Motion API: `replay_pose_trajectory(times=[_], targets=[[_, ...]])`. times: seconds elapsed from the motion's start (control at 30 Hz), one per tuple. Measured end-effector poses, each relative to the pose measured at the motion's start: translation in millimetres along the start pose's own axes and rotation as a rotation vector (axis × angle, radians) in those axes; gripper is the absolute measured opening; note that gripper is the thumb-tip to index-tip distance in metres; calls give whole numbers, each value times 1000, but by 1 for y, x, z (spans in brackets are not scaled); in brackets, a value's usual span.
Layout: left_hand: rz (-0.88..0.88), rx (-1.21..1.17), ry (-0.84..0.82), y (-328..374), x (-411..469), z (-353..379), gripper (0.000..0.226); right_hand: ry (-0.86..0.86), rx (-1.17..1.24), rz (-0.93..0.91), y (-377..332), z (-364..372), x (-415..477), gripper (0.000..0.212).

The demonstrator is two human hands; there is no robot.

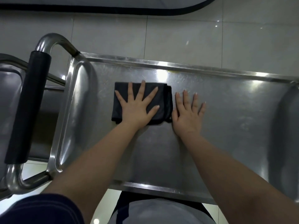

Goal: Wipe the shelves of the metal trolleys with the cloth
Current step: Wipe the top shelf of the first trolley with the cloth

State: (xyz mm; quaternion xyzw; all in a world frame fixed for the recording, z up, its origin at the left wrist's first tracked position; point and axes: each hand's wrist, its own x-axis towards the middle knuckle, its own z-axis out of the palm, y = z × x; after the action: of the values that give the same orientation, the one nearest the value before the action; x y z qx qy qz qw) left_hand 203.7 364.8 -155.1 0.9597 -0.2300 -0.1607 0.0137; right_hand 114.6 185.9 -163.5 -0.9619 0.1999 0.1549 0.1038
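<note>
**A:** ok, starting closest to the camera, what's showing?

**B:** A dark sleeve [40,209] is sitting in the bottom left corner, and two bare forearms are reaching out from there over the near rim of the top shelf [226,118] of a metal trolley.

**A:** and the hands, are they gripping anything?

**B:** Nope, neither one is curling round anything. The left hand [137,109] is lying flat with its fingers spread wide, pressing palm-down on the cloth [164,101]. The right hand [187,113] is resting flat on the bare metal with its fingers straight and a bit apart, holding nothing.

**A:** where's the cloth sitting exactly?

**B:** It's a dark folded one lying on that top shelf, around the middle and a bit to the left, under the left hand. The right hand is sitting just beside its right edge. I can't tell whether it's actually touching the fabric.

**A:** anything off to the side?

**B:** The trolley's handle is curving round at the left end, wearing a black grip [27,107]. Past that, a second trolley [9,88] is poking into the left edge.

**A:** and further out?

**B:** Pale glossy floor tiles [178,38] are catching light spots beyond the far rim. Along the very top a dark-edged shape [113,9] is running across the view, no idea what it is.
</note>
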Motion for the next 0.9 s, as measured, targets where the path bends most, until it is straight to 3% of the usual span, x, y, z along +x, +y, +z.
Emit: replay_pose_trajectory(times=[0.33,0.53,0.67,0.9], targets=[[105,26,11,3,-153,46,71,3,-8,-28,0,-2,-4,59],[77,37,-44,6,-143,38,73,-41,-133,-35,10,-18,4,59],[46,31,-42,9,-134,38,75,2,-33,-57,22,-7,-7,64],[-63,13,-72,12,-26,3,70,85,-6,-141,29,11,-26,65]])
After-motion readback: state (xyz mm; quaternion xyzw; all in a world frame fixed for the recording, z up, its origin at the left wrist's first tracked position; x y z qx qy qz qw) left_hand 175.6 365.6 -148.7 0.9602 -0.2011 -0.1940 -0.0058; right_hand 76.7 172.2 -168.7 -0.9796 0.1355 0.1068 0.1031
